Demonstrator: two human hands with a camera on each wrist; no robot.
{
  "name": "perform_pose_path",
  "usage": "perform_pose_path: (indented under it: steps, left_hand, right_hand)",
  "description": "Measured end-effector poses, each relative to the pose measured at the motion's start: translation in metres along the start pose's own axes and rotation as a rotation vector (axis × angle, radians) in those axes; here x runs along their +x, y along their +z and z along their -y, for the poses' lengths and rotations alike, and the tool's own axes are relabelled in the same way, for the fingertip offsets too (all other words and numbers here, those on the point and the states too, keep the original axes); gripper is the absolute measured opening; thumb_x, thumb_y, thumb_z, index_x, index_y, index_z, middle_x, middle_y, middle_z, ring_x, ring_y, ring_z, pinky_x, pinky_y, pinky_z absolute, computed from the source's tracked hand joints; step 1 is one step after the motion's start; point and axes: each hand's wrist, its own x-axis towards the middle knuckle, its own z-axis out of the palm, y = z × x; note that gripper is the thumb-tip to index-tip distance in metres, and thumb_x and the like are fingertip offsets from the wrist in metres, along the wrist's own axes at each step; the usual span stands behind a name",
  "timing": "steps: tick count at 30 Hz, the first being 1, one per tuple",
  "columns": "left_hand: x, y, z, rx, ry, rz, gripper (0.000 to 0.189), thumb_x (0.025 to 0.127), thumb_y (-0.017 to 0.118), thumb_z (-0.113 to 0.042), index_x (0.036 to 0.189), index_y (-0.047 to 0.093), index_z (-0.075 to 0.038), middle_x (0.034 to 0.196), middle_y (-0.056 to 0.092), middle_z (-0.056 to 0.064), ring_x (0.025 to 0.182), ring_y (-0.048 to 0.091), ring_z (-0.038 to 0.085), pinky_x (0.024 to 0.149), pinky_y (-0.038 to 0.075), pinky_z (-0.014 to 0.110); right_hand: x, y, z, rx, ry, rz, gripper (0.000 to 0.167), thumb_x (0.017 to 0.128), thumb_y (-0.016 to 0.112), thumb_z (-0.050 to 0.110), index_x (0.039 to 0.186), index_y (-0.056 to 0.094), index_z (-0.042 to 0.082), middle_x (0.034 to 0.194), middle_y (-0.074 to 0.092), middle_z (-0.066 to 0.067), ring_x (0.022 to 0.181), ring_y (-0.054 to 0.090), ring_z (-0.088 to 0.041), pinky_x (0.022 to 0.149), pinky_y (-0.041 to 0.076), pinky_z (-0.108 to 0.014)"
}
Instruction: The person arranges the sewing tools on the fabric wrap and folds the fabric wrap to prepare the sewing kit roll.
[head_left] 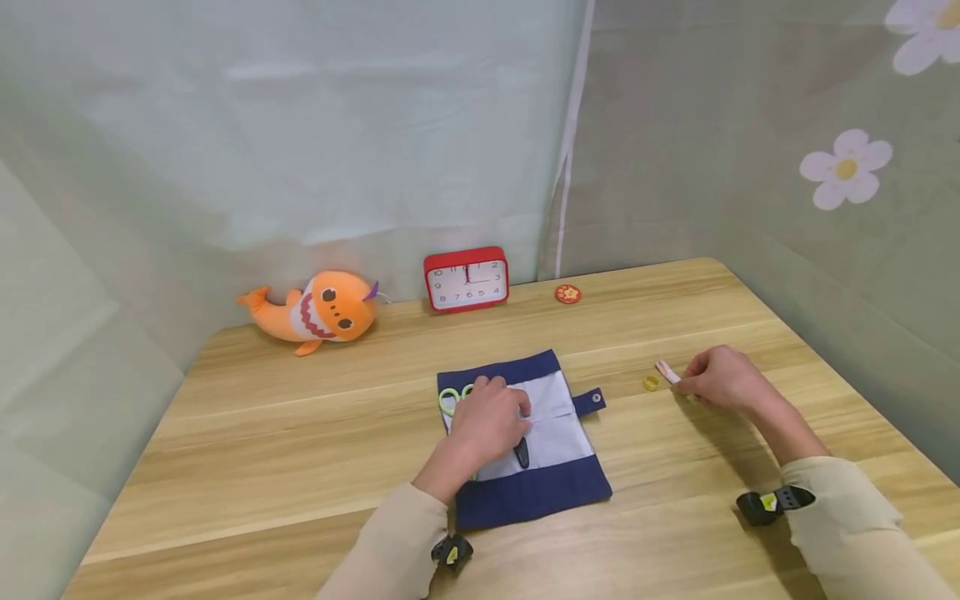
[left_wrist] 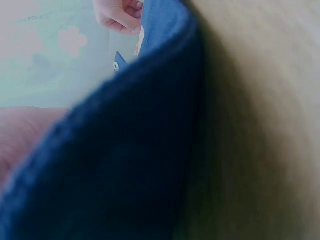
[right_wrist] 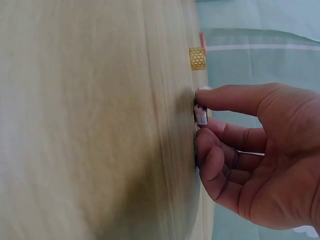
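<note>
My right hand point(head_left: 723, 379) is at the right of the table, its thumb and forefinger pinching a small whitish strip point(right_wrist: 201, 116) with pinkish marks. Just left of it stands a gold dimpled thimble ring point(head_left: 651, 382). My left hand point(head_left: 487, 421) rests on an opened navy fabric pouch point(head_left: 540, 502) with a pale lining. Partly under this hand lie scissors with light green handles point(head_left: 448, 400) and a small black item point(head_left: 521, 452). The pouch's navy edge point(left_wrist: 120, 145) fills much of the left wrist view and hides what those fingertips touch.
A snap tab point(head_left: 589, 402) sticks out from the pouch's right side. Along the back edge are an orange plush shark point(head_left: 318, 308), a red clock point(head_left: 467, 281) and a round red piece point(head_left: 567, 293). Fabric walls stand behind and beside the wooden table point(head_left: 300, 467).
</note>
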Motion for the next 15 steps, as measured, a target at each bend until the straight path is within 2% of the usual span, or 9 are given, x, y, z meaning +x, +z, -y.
perform_pose_path:
  steps: [5,8,15]
  left_hand:
    - [0.001,0.003,-0.001,-0.01,0.005,0.0,0.011,0.094,0.075,-0.022,0.101,0.079,-0.015,0.099,0.069,0.008,0.097,0.056,0.028,0.087,0.052,0.042]
    - [0.002,0.004,0.0,-0.011,0.015,0.001,0.008,0.094,0.074,-0.02,0.097,0.078,-0.013,0.096,0.069,0.007,0.096,0.056,0.027,0.089,0.05,0.041]
    - [0.002,0.006,0.001,-0.032,0.024,0.014,0.007,0.094,0.073,-0.018,0.094,0.075,-0.011,0.092,0.068,0.006,0.095,0.056,0.026,0.094,0.047,0.041]
  right_hand:
    - [-0.001,-0.001,0.001,-0.015,-0.029,-0.021,0.027,0.093,0.073,0.027,0.094,0.07,0.0,0.076,0.065,-0.003,0.071,0.056,-0.018,0.06,0.044,-0.032]
    - [-0.003,-0.004,0.009,0.017,-0.065,-0.058,0.028,0.096,0.072,0.026,0.099,0.07,-0.001,0.081,0.067,-0.004,0.073,0.058,-0.017,0.061,0.047,-0.031]
    - [-0.004,-0.002,0.058,0.232,-0.157,-0.027,0.024,0.096,0.073,0.016,0.106,0.067,-0.005,0.087,0.074,-0.013,0.073,0.068,-0.017,0.066,0.061,-0.033]
